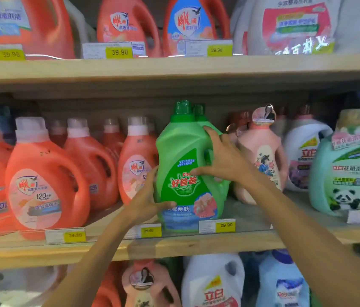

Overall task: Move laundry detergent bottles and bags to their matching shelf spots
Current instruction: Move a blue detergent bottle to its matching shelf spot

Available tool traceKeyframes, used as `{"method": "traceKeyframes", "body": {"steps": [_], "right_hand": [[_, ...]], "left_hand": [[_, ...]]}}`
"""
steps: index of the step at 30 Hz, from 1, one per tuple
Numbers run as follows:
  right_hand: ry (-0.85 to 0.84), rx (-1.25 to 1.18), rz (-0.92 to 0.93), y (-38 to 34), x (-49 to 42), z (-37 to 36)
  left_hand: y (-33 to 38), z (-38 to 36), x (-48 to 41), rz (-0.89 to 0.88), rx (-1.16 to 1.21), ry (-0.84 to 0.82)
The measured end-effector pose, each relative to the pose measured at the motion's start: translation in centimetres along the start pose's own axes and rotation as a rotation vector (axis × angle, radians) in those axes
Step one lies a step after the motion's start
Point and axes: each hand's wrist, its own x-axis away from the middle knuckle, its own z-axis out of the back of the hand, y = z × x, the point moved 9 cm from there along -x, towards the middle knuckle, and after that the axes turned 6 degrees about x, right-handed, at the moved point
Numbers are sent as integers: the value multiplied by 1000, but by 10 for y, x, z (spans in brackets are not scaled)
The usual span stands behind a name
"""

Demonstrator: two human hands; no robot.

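Green bottle (181, 165) of laundry detergent stands upright at the front of the middle shelf (42, 251), its base hidden behind the price strip. Both hands hold it. The left hand (146, 200) grips the lower left side, thumb across the front label and fingers (153, 173) curled round the edge. The right hand (223, 160) clasps the handle side, with fingers spread over the shoulder and thumb on the label. A second green bottle (199, 114) stands just behind. Orange bottles (42, 178) line the shelf to the left, the nearest just beside the left hand. A pink bottle (263, 156) stands to the right, behind the right wrist. A yellow price tag (217, 226) reading 29.90 sits below the bottle's right corner.
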Motion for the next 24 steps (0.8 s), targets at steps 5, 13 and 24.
{"method": "traceKeyframes", "body": {"steps": [5,13,24], "right_hand": [[0,-3,1,39,6,12],[-17,-49,46,63,10,19],[23,-16,12,60,9,16]], "left_hand": [[11,-38,-12,-12,-19,13],[17,-63,-16,18,-2,10],[17,-59,-19,-4,-18,20]]}}
